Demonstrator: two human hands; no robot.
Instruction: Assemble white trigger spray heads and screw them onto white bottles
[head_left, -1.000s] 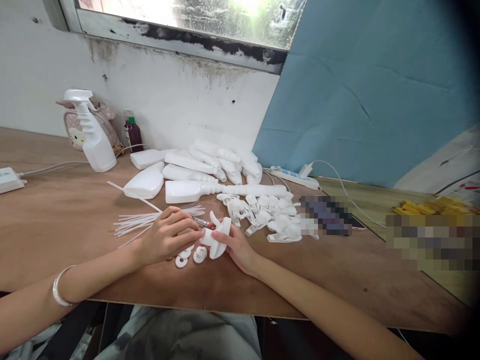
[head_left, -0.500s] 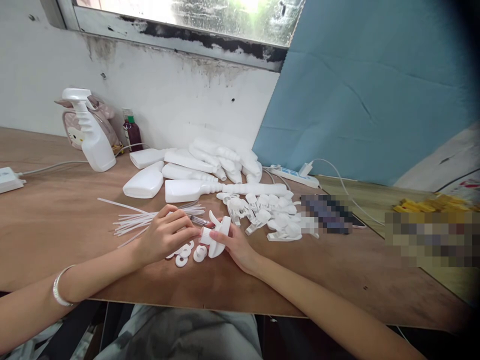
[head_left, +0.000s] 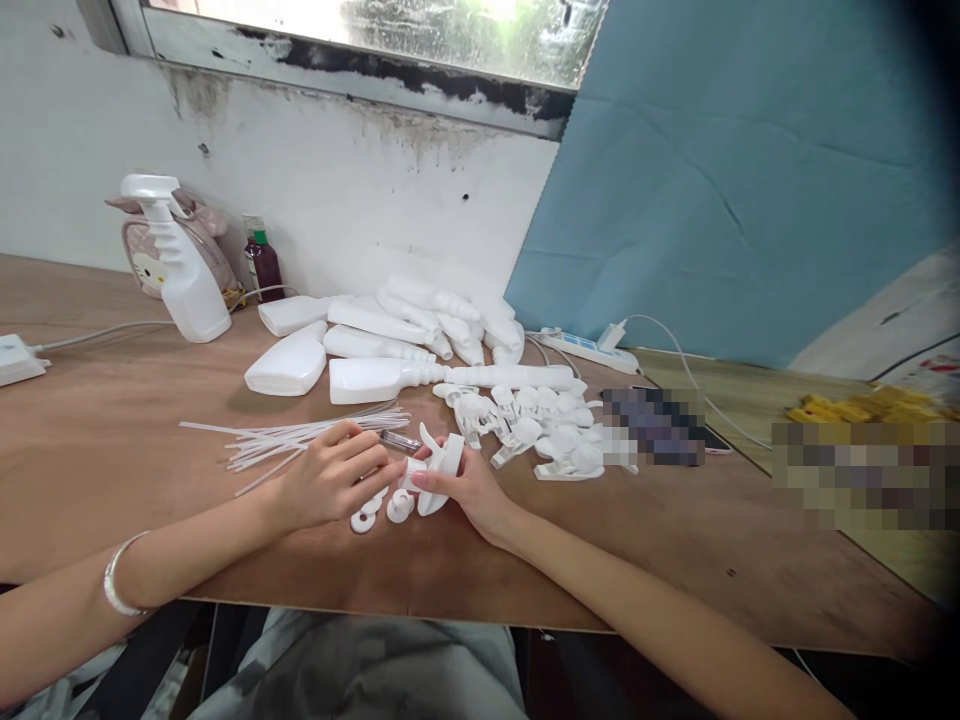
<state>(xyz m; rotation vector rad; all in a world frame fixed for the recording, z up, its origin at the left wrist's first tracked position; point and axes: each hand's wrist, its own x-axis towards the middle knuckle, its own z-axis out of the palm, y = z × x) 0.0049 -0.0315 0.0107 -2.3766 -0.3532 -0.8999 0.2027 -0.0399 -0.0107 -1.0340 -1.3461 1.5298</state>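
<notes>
My right hand (head_left: pixel 480 495) is closed around a white trigger sprayer head (head_left: pixel 441 470), its thumb on the collar side. At the collar (head_left: pixel 412 473), my left hand (head_left: pixel 341 475) has its fingers pinched together. A long thin white plastic tube (head_left: pixel 206 427) runs from the left behind that hand toward the collar; the fingers hide where it is gripped and its near end. Below the hands lie white ring washers (head_left: pixel 363 522) and a small white cap-like piece (head_left: pixel 400 506). A bundle of similar tubes (head_left: pixel 259 452) lies beyond my left hand.
Several white bottles (head_left: pixel 375 381) lie piled toward the wall. Loose sprayer heads (head_left: pixel 559 425) are heaped to the right. One assembled spray bottle (head_left: pixel 191 285) stands at the back left, near a dark red bottle (head_left: pixel 262 265). A power strip (head_left: pixel 589 348) and its cable lie at the back right.
The far end of the long tube has swung toward me and slightly left. My left hand has shifted slightly, covering some washers. My right thumb has slid down the sprayer head's collar.
</notes>
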